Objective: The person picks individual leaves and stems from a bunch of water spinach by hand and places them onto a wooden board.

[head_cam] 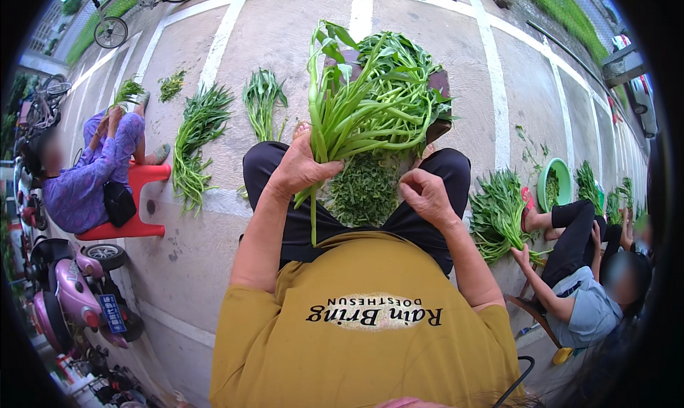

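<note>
My left hand (304, 167) grips a bunch of leafy green stalks, likely water spinach (331, 119), by the stems, with the leaves pointing away from me. My right hand (428, 194) is raised over my right thigh, fingers curled and thumb near the index finger; whether a small piece is between them cannot be told. Beyond my knees a large heap of the same greens (401, 66) lies on a dark low support (439, 82). Between my feet, under the held bunch, spreads a pile of torn leaves (363, 189) on the ground.
Bundles of greens lie on the paving at left (200, 130) and left of centre (263, 100). A person on a red plastic stool (141, 183) sits at left, near a pink scooter (75, 290). At right, another seated person handles a bundle (497, 210) beside a green basin (567, 181).
</note>
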A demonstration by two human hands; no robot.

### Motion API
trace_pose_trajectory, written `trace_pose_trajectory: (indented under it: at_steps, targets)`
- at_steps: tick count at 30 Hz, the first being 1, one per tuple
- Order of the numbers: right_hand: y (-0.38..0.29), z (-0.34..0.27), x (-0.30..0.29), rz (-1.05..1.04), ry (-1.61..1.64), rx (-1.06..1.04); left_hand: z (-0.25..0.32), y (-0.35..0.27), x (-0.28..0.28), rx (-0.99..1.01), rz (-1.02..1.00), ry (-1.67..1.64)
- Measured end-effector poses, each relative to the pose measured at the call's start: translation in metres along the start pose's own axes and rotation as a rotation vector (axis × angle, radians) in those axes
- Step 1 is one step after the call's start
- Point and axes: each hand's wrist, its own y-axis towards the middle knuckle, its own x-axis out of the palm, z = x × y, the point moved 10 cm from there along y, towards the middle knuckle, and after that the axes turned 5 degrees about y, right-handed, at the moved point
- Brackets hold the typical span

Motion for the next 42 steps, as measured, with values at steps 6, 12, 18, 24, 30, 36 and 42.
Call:
trace_pose_trajectory:
  at_steps: [6,12,18,24,30,36,42]
  targets:
    - [0.0,-0.034,0.031,-0.151,-0.314,-0.189,0.006,0.012,0.005,0.098,0.101,0.1]
    - [0.006,-0.039,-0.001,-0.028,-0.227,-0.168,0.019,0.014,-0.006,0.237,0.249,0.408]
    - [-0.003,-0.038,0.007,-0.014,-0.304,-0.218,0.041,0.006,-0.004,0.314,0.378,0.746]
    - [0.0,-0.045,0.007,-0.023,-0.399,-0.235,0.051,-0.001,0.001,0.437,0.417,0.882]
    - [0.0,-0.065,-0.002,0.008,-0.242,-0.273,0.041,0.001,0.001,0.474,0.399,0.934]
    - [0.0,-0.096,-0.017,0.074,-0.154,-0.349,0.026,0.005,0.017,0.467,0.333,0.967]
    - [0.014,-0.128,-0.033,0.163,-0.203,-0.395,0.004,0.009,0.036,0.406,0.239,1.128]
